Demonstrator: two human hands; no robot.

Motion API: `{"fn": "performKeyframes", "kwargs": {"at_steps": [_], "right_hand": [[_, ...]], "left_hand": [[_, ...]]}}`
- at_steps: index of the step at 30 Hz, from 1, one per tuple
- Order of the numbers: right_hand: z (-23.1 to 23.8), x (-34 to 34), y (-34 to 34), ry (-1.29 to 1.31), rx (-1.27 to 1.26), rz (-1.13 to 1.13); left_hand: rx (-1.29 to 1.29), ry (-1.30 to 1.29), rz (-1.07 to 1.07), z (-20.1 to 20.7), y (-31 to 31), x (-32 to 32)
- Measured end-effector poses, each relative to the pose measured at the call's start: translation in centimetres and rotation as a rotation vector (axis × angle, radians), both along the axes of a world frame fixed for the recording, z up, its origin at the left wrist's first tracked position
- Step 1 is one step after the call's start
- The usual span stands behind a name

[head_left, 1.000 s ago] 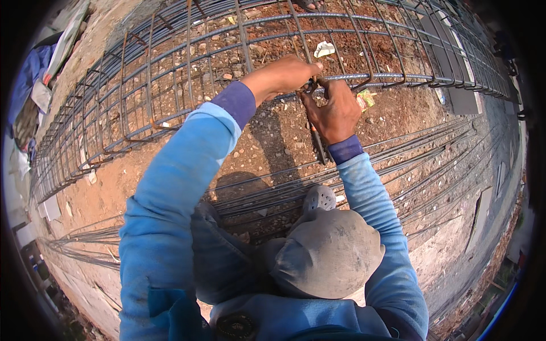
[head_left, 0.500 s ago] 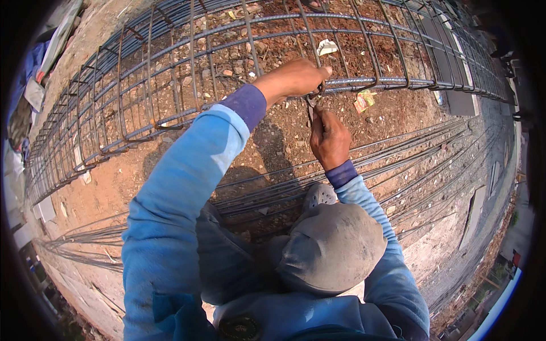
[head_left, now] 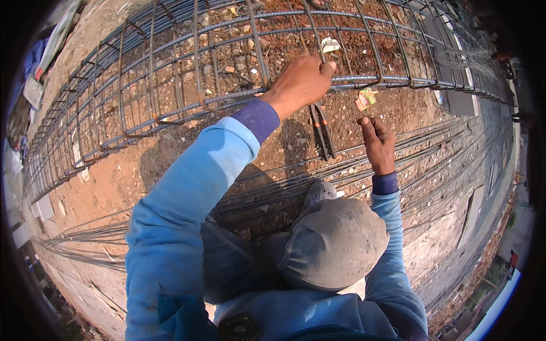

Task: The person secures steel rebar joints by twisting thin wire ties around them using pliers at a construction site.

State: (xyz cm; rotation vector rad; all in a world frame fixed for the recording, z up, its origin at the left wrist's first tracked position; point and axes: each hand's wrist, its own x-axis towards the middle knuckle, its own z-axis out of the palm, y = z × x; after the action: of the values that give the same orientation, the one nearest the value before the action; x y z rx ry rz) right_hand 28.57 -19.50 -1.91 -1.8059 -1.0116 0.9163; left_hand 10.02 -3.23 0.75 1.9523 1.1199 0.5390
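My left hand (head_left: 301,82) is closed around the lower near edge of a rebar cage (head_left: 227,98), where an upright stirrup meets a lengthwise bar; its fingertips are hidden behind the steel. Just below it are dark pliers (head_left: 322,133) with orange marks near the jaws, handles toward me. Whether they hang or lie on the ground, I cannot tell. Over to their right, my right hand (head_left: 380,145) is apart from the cage, its thumb and forefinger pinched together. Anything between those fingertips is too small to make out.
Loose rebar rods (head_left: 267,193) lie across the dirt between the cage and my grey shoe (head_left: 322,192). A crumpled coloured wrapper (head_left: 365,99) is beyond my right hand, and a white scrap (head_left: 329,45) lies beneath the cage. Thin wire (head_left: 466,59) is bundled at the far right.
My right hand has let go of the pliers and moved right, toward me. The pliers now show whole below my left hand, which stays at the cage.
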Motion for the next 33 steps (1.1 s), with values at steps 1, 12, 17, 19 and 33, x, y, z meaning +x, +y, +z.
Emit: {"fn": "performKeyframes", "kwargs": {"at_steps": [1,12,17,19,33], "right_hand": [[-0.5,1.7,-1.4,0.060,-0.121,-0.021],[5.7,-7.4,-2.8,0.237,-0.060,0.402],[-9.1,-5.3,-0.2,-0.642,-0.215,0.367],[-12.1,-4.0,-0.5,-0.813,-0.409,0.306],[-13.9,-3.9,-0.8,-0.598,-0.614,0.246]], "left_hand": [[0.141,-0.068,0.086,-0.1,-0.7,0.1],[-0.487,-0.739,0.557,-7.8,-12.7,2.3],[-0.957,-0.594,0.966,-16.1,-11.4,-1.2],[-1.039,-0.662,1.030,-16.7,-11.1,-1.8],[-1.091,-0.618,0.798,-14.5,-11.0,1.1]]}}
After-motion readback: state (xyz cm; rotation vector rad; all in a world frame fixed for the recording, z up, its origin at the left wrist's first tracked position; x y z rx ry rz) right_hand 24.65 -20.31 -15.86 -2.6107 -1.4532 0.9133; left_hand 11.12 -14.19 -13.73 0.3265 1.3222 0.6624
